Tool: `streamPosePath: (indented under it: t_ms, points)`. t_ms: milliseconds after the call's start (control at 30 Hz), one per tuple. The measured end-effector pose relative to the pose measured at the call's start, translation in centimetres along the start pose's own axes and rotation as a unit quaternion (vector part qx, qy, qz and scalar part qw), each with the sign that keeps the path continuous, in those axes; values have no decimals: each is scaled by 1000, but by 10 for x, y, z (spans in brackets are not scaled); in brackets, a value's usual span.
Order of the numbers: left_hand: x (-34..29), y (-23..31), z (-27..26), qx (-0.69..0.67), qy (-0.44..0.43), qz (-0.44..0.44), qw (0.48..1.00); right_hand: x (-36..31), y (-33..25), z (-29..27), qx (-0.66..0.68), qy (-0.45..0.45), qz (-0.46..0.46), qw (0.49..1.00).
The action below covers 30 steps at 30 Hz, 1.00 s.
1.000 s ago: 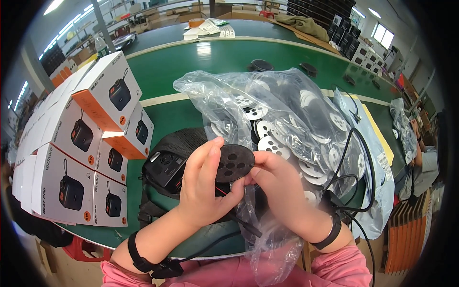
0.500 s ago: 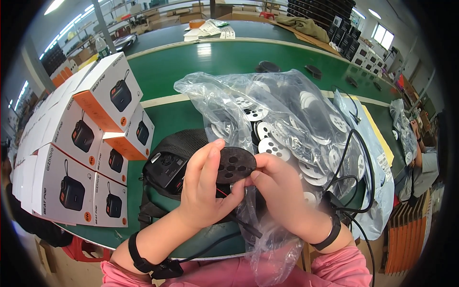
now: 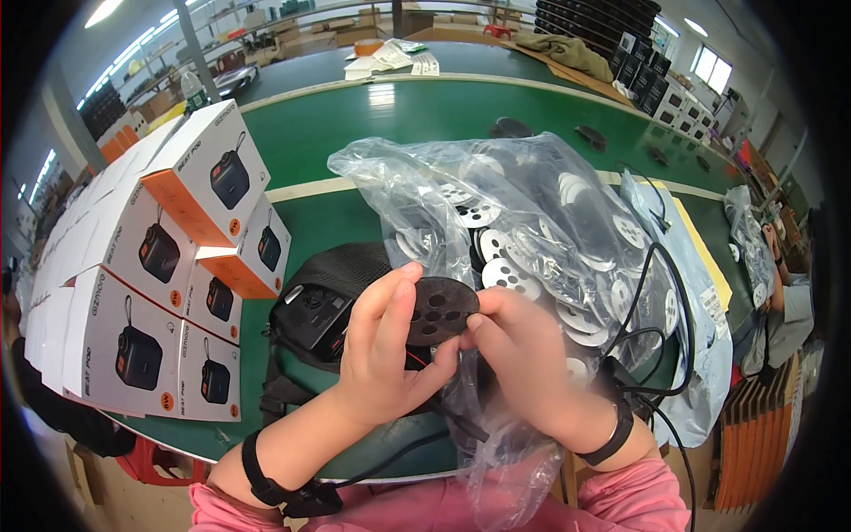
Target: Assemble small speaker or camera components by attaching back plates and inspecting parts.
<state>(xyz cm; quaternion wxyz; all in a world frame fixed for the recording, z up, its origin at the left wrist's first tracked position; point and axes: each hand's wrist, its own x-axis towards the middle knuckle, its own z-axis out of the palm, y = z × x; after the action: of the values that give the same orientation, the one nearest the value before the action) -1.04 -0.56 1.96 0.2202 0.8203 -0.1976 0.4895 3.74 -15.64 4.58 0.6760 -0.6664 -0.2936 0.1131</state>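
A thin black disc with several round holes (image 3: pixel 432 312) is held tilted in front of me, between both hands. My left hand (image 3: pixel 377 341) has its fingers along the disc's left edge, which they hide, and its thumb below. With thumb and forefinger, my right hand (image 3: pixel 523 341) pinches the right edge. Just beyond the hands lies a clear plastic bag (image 3: pixel 523 164) of white discs with similar holes (image 3: pixel 510 277). Behind my left hand rests a black mesh pouch (image 3: pixel 341 266) with a black boxy device (image 3: pixel 310 312) in its opening.
White and orange product boxes (image 3: pixel 133 341) are stacked at the left. Black discs (image 3: pixel 511 128) lie on the green belt (image 3: pixel 399 115) beyond the bag. A black cable (image 3: pixel 678 381) loops over a pale plastic bag (image 3: pixel 700 399) at the right. Another person's arm (image 3: pixel 776 253) shows far right.
The black discs on the belt have shifted slightly right. My hands keep hold of the holed black disc, barely moved, and the view has shifted a little.
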Motion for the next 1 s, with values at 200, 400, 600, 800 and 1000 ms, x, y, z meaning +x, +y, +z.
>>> streamPosePath:
  t_ms: [200, 400, 600, 800, 1000]
  points:
    - [-1, 1, 1, 0, 0, -7, 1000, 0, 1, -1, 4, -10, -10, 1000]
    - [0, 5, 2, -21, 19, -19, 999, -1, -3, 0, 33, -5, 23, 999]
    - [1, 7, 3, -25, 21, -13, 999, -2, -7, -1, 22, -12, 34, 999]
    - [1, 6, 2, -18, 22, -18, 999, -1, -3, 0, 27, -7, 29, 999]
    - [1, 3, -1, -15, -4, -37, 999, -1, -3, 0, 29, -10, 23, 999]
